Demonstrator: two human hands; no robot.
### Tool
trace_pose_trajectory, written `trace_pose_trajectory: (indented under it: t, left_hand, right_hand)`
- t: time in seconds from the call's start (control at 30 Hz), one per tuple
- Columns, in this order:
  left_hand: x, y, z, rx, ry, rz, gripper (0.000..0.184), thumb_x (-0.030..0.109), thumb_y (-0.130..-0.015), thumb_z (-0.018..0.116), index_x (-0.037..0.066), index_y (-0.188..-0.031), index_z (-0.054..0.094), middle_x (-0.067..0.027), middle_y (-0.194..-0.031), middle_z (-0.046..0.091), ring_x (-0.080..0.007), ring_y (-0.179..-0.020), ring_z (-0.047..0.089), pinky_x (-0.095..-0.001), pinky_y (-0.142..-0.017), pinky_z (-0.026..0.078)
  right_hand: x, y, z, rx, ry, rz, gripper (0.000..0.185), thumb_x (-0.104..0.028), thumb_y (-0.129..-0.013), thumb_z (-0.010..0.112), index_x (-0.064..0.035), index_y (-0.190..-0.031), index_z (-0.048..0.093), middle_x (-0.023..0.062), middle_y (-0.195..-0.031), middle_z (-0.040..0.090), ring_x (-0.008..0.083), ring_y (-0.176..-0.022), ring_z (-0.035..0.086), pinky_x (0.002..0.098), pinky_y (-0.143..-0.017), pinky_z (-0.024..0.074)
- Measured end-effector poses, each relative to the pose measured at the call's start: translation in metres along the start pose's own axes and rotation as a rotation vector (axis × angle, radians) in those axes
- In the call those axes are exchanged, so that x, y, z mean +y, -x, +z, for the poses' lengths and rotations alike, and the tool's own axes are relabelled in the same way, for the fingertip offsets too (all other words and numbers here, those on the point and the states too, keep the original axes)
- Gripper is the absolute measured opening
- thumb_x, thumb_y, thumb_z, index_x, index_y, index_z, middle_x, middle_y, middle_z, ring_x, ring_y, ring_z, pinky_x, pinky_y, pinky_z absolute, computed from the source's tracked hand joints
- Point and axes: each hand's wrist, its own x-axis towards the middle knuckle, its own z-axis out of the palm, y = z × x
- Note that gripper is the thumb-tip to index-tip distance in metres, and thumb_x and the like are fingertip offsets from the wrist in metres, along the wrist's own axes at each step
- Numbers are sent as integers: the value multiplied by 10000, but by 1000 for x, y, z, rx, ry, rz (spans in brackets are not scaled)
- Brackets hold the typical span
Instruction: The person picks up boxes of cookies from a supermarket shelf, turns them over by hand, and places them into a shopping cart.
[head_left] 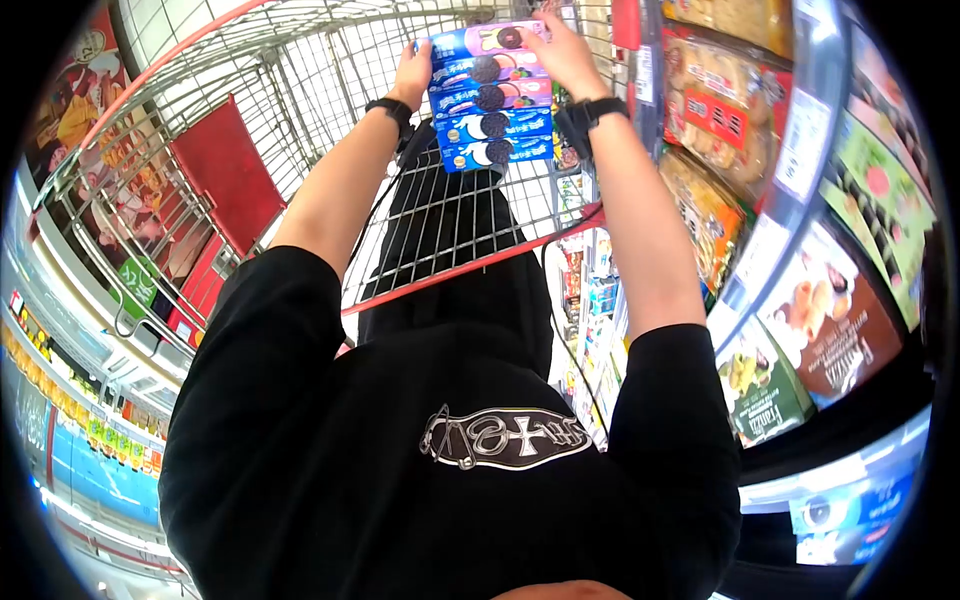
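Observation:
Several long cookie boxes (494,97) form a row over the wire shopping cart (430,270). Blue ones with dark sandwich cookies are nearest me; blue and pink ones lie farther off. At the left end of the farthest pink and blue cookie box (485,40), my left hand (412,72) is closed with its fingertips on the edge. My right hand (566,58) grips the opposite end of that box, thumb on its face. Both wrists wear black straps. What bears the weight of the row is hard to see.
Shelves on the right hold bagged snacks (715,120) and upright boxes (820,315) behind price strips. A red panel (228,180) is fixed to the cart's left side. A black cable (565,330) hangs beside my body. More stocked shelves (80,410) stand on the left.

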Motion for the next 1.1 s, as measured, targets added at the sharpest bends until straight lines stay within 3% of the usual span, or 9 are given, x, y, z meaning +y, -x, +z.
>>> trace_pose_trajectory:
  t: [0.03, 0.13, 0.2, 0.37, 0.5, 0.63, 0.87, 0.93, 1.1]
  left_hand:
    - [9, 16, -2, -2, -18, -46, 671, 424, -891, 518, 70, -1423, 315, -175, -1253, 535, -259, -1121, 518, -349, -931, 414]
    - [18, 44, -18, -43, -89, -102, 641, 402, -881, 559, 105, -1409, 351, -114, -1192, 548, -230, -1050, 512, -371, -879, 431]
    - [21, 58, -31, -90, -178, -97, 596, 369, -871, 592, 110, -1376, 407, -105, -1235, 532, -252, -1120, 482, -412, -899, 423]
    - [47, 126, -51, -234, -140, -64, 428, 278, -912, 540, 85, -1290, 485, -83, -1255, 540, -238, -1095, 514, -394, -921, 419]
    - [76, 206, -34, -320, -171, 92, 374, 236, -907, 527, 67, -1241, 527, -60, -1120, 623, -189, -993, 577, -330, -859, 448]
    - [110, 282, 4, -433, -201, 309, 313, 202, -935, 493, 53, -1203, 557, -87, -1102, 639, -181, -966, 610, -293, -845, 468]
    - [165, 442, 104, -714, -226, 1107, 226, 95, -937, 525, -24, -1121, 575, -114, -1032, 655, -168, -956, 623, -289, -856, 482]
    - [167, 481, 128, -812, -277, 1214, 207, 55, -930, 529, -30, -1112, 579, -122, -1028, 655, -174, -988, 620, -287, -867, 478]
    - [160, 563, 174, -1115, -189, 1450, 260, 9, -907, 533, -30, -1163, 549, -150, -1023, 662, -200, -982, 630, -304, -874, 468]
  right_hand:
    - [-9, 15, -8, 20, -45, 8, 457, -366, -840, 613, -74, -1191, 585, 217, -1027, 653, 359, -1008, 614, 401, -858, 484]
    - [-24, 65, -37, -117, -306, 50, 440, -287, -901, 599, -47, -1264, 531, 151, -1194, 612, 226, -1101, 591, 313, -923, 457]
    - [-29, 103, -54, -9, -420, -65, 409, -267, -878, 614, -75, -1235, 560, 162, -1086, 654, 240, -1021, 630, 327, -860, 491]
    - [-46, 214, -117, 78, -661, -44, 328, -134, -913, 590, -4, -1212, 558, 135, -1092, 648, 183, -1028, 619, 285, -885, 484]
    - [-52, 308, -162, 240, -646, -71, 301, -96, -920, 568, 13, -1201, 555, 123, -1092, 652, 164, -1015, 622, 280, -882, 481]
    - [-49, 409, -200, 394, -691, -66, 291, -74, -937, 537, 26, -1210, 544, 107, -1114, 638, 157, -1043, 600, 274, -907, 453]
    - [-56, 555, -232, 799, -609, -16, 262, -71, -933, 533, 10, -1178, 579, 97, -1065, 658, 163, -999, 609, 298, -902, 446]
    - [-59, 582, -238, 829, -567, -104, 277, -86, -944, 500, 26, -1193, 551, 133, -1084, 643, 217, -1030, 606, 340, -917, 453]
    - [-88, 626, -259, 1073, -560, -325, 241, -39, -905, 541, 32, -1130, 592, 139, -1067, 657, 212, -968, 633, 331, -867, 486]
